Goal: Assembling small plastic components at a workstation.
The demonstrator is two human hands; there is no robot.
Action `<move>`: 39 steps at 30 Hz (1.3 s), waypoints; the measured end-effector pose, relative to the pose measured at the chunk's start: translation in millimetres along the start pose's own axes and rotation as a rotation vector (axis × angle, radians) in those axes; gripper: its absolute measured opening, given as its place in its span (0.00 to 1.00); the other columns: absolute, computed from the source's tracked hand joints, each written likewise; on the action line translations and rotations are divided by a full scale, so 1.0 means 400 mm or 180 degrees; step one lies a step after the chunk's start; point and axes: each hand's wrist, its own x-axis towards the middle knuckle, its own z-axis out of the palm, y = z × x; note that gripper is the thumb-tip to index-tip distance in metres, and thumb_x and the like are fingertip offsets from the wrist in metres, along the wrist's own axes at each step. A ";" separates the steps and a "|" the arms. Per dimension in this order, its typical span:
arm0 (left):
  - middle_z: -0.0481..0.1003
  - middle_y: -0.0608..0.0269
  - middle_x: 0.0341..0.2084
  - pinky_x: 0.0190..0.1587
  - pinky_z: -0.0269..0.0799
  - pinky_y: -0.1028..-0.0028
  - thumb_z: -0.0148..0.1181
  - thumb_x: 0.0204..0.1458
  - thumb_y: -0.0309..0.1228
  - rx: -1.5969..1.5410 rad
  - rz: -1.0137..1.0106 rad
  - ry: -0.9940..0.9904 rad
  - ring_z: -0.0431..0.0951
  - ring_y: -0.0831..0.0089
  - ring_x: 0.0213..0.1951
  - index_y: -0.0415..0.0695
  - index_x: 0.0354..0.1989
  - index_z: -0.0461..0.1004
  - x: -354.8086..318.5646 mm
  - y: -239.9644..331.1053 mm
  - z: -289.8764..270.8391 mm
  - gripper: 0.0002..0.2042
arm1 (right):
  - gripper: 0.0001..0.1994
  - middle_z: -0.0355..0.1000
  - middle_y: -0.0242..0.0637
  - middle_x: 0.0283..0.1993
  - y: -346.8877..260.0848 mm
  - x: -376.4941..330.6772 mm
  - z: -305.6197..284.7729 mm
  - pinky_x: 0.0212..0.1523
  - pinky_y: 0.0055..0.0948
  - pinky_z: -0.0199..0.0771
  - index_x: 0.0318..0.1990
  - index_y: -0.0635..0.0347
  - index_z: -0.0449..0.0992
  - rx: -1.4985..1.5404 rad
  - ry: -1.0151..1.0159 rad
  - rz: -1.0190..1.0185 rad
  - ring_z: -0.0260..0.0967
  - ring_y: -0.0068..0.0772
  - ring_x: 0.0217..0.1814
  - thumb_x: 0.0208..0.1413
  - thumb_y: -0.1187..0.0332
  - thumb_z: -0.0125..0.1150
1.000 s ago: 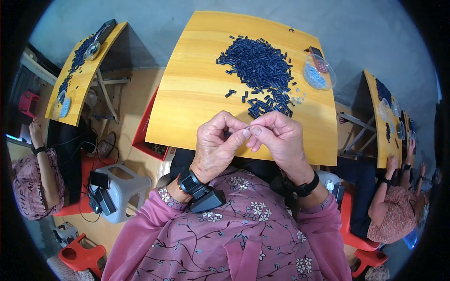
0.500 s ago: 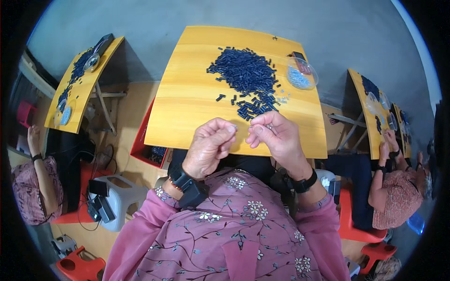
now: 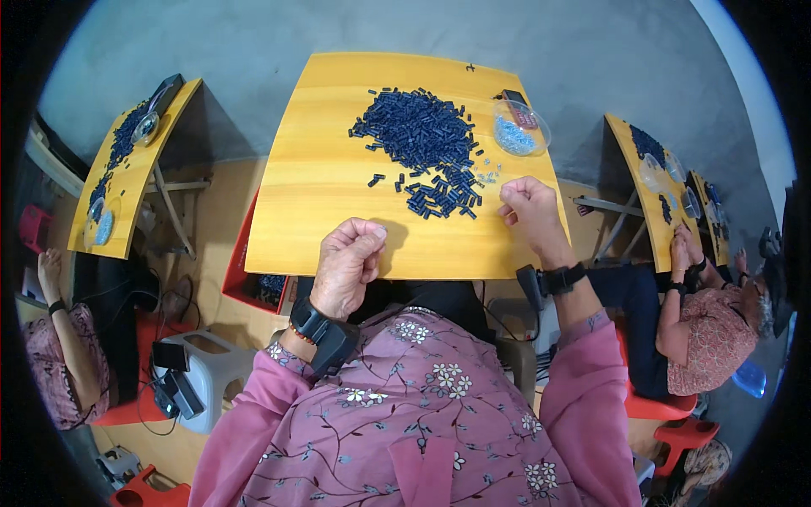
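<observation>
My left hand (image 3: 348, 264) is closed in a pinch above the near edge of the yellow table (image 3: 304, 182). Whatever lies between its fingertips is too small to make out. My right hand (image 3: 534, 211) is over the table's right side, thumb and fingers pressed together, any content hidden. Just beyond it lie several tiny pale pieces (image 3: 487, 175). A big heap of short dark-blue tubular pieces (image 3: 414, 127) covers the middle of the table, with a smaller cluster (image 3: 443, 194) spread nearer me. A clear round dish (image 3: 545, 135) at the back right holds small light-blue pieces (image 3: 512, 137).
A black-and-red box-like object (image 3: 515, 101) is partly behind the dish. Below the table's left edge stands a red bin (image 3: 239, 258). Other people work at similar tables to the left (image 3: 139, 182) and right (image 3: 629, 160). A grey-white stool (image 3: 215, 359) stands at my left.
My hands, close together before, are now apart. The right has moved right and farther over the table toward the pale pieces; the left stays pinched near the front edge. The view has shifted slightly.
</observation>
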 end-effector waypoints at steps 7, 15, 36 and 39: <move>0.71 0.72 0.22 0.17 0.55 0.86 0.59 0.58 0.28 0.0038 -0.0017 0.0100 0.64 0.87 0.19 0.46 0.33 0.74 0.006 -0.010 -0.019 0.03 | 0.08 0.72 0.34 0.26 0.031 0.091 -0.010 0.18 0.20 0.68 0.34 0.67 0.74 -0.0362 -0.0113 0.0113 0.68 0.20 0.18 0.56 0.69 0.61; 0.71 0.72 0.22 0.17 0.55 0.85 0.60 0.58 0.30 0.0021 -0.0026 0.0132 0.64 0.86 0.18 0.45 0.33 0.74 0.015 -0.018 -0.026 0.04 | 0.08 0.71 0.31 0.23 0.052 0.171 0.007 0.17 0.20 0.66 0.34 0.67 0.76 -0.0187 0.0113 0.0145 0.65 0.19 0.17 0.56 0.69 0.61; 0.71 0.70 0.22 0.17 0.53 0.85 0.59 0.59 0.29 -0.0476 -0.0349 -0.0714 0.62 0.86 0.19 0.40 0.36 0.76 -0.018 0.004 0.011 0.05 | 0.07 0.74 0.28 0.30 -0.159 -0.154 0.208 0.31 0.16 0.69 0.42 0.66 0.78 0.0655 -0.1217 -0.0563 0.69 0.15 0.29 0.57 0.76 0.62; 0.71 0.69 0.22 0.16 0.53 0.85 0.59 0.60 0.30 -0.0536 -0.0309 -0.0955 0.62 0.85 0.19 0.39 0.36 0.76 -0.029 0.015 0.016 0.07 | 0.07 0.72 0.29 0.34 -0.167 -0.188 0.243 0.35 0.16 0.71 0.43 0.67 0.78 0.0827 -0.1452 -0.0829 0.70 0.16 0.34 0.57 0.78 0.61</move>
